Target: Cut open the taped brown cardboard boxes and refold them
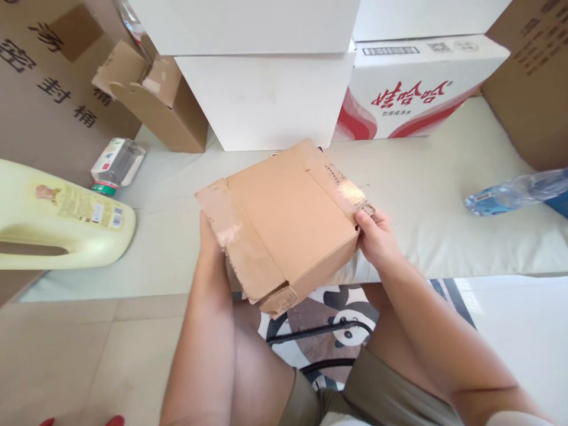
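Above my lap, at the front edge of the cloth-covered surface, I hold a brown cardboard box (290, 204) with both hands. It is tilted, and a worn, torn flap juts out on its left and another on its right. My left hand (212, 236) supports the box from the left, its fingers hidden behind the left flap. My right hand (376, 236) grips the right corner, thumb on top beside a torn edge, fingers curled around it. The inside of the box is hidden from me.
White cartons (266, 97) and a red-and-white water carton (417, 89) stand behind. An open brown box (180, 115), a clear bottle (119, 163) and a pale yellow jug (95, 236) are on the left. A clear plastic bottle (510, 192) lies on the right.
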### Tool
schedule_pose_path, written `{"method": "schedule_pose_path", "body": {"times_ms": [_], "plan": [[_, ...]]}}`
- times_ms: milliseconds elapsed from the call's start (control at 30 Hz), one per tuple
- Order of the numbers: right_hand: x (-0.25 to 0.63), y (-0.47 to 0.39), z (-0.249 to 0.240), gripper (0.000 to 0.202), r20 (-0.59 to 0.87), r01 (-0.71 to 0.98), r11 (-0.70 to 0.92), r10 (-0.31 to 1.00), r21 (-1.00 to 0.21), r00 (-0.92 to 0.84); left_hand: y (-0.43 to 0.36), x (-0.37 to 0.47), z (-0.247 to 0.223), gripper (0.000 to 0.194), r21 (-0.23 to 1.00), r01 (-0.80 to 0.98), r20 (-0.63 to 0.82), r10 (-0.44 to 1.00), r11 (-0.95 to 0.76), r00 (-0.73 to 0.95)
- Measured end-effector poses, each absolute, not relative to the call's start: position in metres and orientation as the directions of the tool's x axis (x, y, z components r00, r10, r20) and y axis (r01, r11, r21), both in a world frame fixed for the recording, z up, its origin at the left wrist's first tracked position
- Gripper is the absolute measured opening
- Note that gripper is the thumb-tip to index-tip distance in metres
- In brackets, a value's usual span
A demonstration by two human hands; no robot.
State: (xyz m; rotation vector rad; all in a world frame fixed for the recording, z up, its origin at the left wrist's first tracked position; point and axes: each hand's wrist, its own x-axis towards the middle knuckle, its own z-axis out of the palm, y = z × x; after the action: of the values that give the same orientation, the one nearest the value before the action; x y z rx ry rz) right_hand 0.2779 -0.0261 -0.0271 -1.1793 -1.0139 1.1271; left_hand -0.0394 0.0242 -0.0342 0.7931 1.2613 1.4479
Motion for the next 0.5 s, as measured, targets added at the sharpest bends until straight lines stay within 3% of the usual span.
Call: {"method": "schedule_pose_path", "body": {"times_ms": [133,233,300,400,500], "plan": [[0.288,-0.018,-0.026,0.035,0.122,0.087,0.1,0.948,-0.991,0.295,0.016,-0.03,-0.009,0.027,0.925,-0.379,-0.163,0.909,0.006,-0.383],[0.292,-0.013,-0.029,0.044,0.158,0.134,0.111,0.894,-0.985,0.42,0.013,-0.027,0.006,0.024,0.88,-0.475,-0.169,0.916,-0.025,-0.363],[0.291,-0.012,-0.03,0.047,0.03,0.0,0.031,0.95,-1.0,0.311,0.013,-0.027,0.011,0.023,0.877,-0.473,-0.114,0.921,-0.083,-0.373],[0.283,-0.018,-0.027,0.052,-0.174,-0.199,-0.173,0.985,-0.965,-0.012,0.013,-0.025,0.013,0.024,0.898,-0.431,-0.082,0.927,-0.09,-0.366],[0.278,-0.025,-0.016,0.055,-0.202,-0.219,-0.212,0.977,-0.952,-0.069,0.014,-0.022,0.012,0.026,0.908,-0.416,-0.081,0.948,-0.057,-0.307]]}}
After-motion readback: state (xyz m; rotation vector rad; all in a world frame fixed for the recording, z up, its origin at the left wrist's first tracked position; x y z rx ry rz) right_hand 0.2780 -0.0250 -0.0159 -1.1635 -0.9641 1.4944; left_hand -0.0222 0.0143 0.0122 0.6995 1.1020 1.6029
